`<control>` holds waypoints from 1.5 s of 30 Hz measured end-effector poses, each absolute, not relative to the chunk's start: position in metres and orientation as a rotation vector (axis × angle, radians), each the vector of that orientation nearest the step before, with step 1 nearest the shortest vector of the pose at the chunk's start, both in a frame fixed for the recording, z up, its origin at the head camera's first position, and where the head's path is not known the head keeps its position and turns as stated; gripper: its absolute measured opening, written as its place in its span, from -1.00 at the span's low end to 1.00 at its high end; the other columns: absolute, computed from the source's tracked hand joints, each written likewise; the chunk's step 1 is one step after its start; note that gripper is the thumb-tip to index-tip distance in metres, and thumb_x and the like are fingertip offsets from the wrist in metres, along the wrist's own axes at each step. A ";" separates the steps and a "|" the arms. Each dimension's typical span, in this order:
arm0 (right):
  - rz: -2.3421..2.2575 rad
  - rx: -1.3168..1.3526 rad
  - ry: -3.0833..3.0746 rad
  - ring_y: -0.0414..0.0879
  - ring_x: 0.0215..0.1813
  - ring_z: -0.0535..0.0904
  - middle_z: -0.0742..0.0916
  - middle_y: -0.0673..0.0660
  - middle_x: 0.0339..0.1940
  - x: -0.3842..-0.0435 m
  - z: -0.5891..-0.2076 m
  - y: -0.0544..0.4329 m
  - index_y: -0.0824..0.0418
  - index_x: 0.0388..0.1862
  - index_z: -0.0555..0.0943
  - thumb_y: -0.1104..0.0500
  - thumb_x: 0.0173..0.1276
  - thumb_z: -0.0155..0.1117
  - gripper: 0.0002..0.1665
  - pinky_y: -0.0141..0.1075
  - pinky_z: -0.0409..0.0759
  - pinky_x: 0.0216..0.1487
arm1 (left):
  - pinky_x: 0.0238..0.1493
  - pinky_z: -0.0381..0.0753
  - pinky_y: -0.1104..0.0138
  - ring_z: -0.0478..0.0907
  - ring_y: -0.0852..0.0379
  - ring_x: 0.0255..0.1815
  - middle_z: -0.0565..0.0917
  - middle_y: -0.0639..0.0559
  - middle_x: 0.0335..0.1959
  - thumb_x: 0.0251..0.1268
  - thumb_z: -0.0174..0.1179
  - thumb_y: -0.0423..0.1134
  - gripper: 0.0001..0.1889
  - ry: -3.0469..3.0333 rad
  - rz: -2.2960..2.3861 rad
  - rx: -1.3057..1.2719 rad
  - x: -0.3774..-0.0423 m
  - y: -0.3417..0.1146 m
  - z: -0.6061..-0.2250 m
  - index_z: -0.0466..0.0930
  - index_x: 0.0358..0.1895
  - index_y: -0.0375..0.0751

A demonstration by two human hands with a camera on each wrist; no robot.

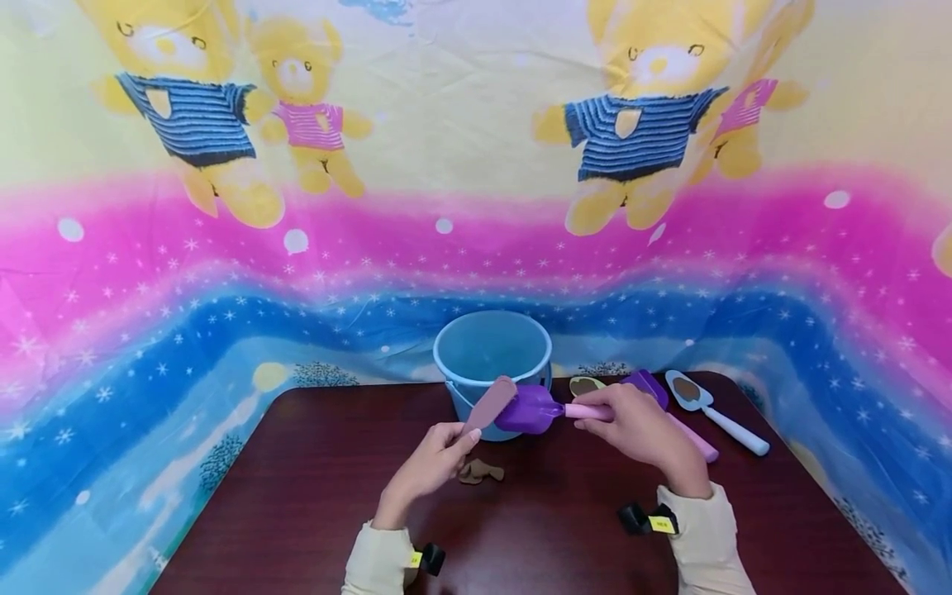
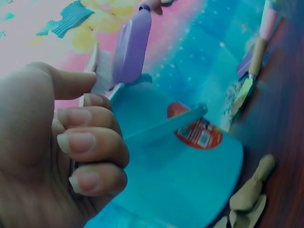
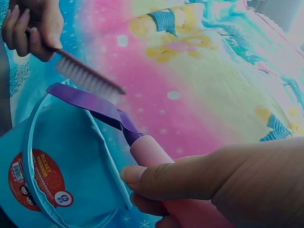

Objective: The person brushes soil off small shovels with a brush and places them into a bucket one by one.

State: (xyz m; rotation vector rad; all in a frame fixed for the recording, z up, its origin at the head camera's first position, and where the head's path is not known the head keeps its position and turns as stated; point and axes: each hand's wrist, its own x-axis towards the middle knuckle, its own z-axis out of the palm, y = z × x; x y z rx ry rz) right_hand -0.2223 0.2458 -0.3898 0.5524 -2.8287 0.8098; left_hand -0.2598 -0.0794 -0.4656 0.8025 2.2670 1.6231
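Note:
My left hand (image 1: 426,464) pinches a mauve brush (image 1: 492,403) between thumb and fingers, its white bristles (image 3: 90,80) turned toward a shovel. That shovel has a purple blade (image 1: 530,410) and a pink handle (image 3: 152,151), which my right hand (image 1: 638,420) grips. In the left wrist view, the bristles are right at the blade. Both tools are held over the near side of a light blue bucket (image 1: 459,402), which stands upright at the back of the table. The left hand's fingers (image 2: 92,142) curl round the brush handle, mostly hiding it.
Brown lumps (image 1: 483,471) lie on the dark wooden table (image 1: 320,487) in front of the bucket. To the right are a pale blue trowel (image 1: 717,411) with brown material on it, another purple shovel (image 1: 651,385) and a yellow-green trowel (image 1: 586,385). A printed cloth (image 1: 416,248) hangs behind.

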 end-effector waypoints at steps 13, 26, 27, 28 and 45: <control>0.799 0.552 -2.825 -0.22 -0.32 0.59 0.75 -0.14 -0.30 -0.222 -0.391 0.239 -0.02 0.01 0.79 0.10 0.29 0.51 -0.70 -0.22 0.54 -0.24 | -0.53 0.36 0.43 0.29 0.23 -0.64 0.31 0.02 -0.60 0.64 -0.01 -0.04 -0.65 2.089 1.658 0.874 -0.251 -0.055 -0.467 0.51 -0.19 -0.29; 0.788 0.542 -2.849 -0.23 -0.33 0.58 0.75 -0.15 -0.33 -0.222 -0.388 0.246 -0.03 0.03 0.78 0.12 0.31 0.48 -0.70 -0.22 0.52 -0.27 | -0.46 0.47 0.38 0.38 0.17 -0.57 0.42 -0.01 -0.56 0.61 -0.01 0.07 -0.64 2.393 1.493 0.798 -0.258 -0.072 -0.467 0.60 -0.12 -0.14; 0.791 0.544 -2.846 -0.23 -0.33 0.58 0.75 -0.16 -0.33 -0.222 -0.388 0.246 -0.03 0.02 0.79 0.12 0.31 0.48 -0.71 -0.22 0.52 -0.27 | -0.49 0.43 0.37 0.34 0.18 -0.61 0.40 -0.01 -0.59 0.61 0.00 0.06 -0.65 2.405 1.493 0.797 -0.259 -0.075 -0.467 0.59 -0.15 -0.15; 0.792 0.548 -2.841 -0.24 -0.33 0.58 0.75 -0.16 -0.33 -0.221 -0.388 0.246 -0.04 0.02 0.79 0.13 0.31 0.48 -0.71 -0.22 0.52 -0.27 | -0.52 0.41 0.38 0.31 0.20 -0.64 0.39 0.00 -0.62 0.61 0.01 0.04 -0.66 2.411 1.499 0.789 -0.259 -0.077 -0.466 0.58 -0.18 -0.15; 0.799 0.549 -2.838 -0.23 -0.32 0.58 0.73 -0.16 -0.32 -0.221 -0.391 0.240 -0.02 0.01 0.79 0.12 0.29 0.50 -0.71 -0.22 0.53 -0.25 | -0.62 0.26 0.44 0.18 0.26 -0.70 0.24 -0.01 -0.64 0.66 -0.05 -0.13 -0.66 2.074 1.747 0.919 -0.258 -0.076 -0.462 0.45 -0.26 -0.36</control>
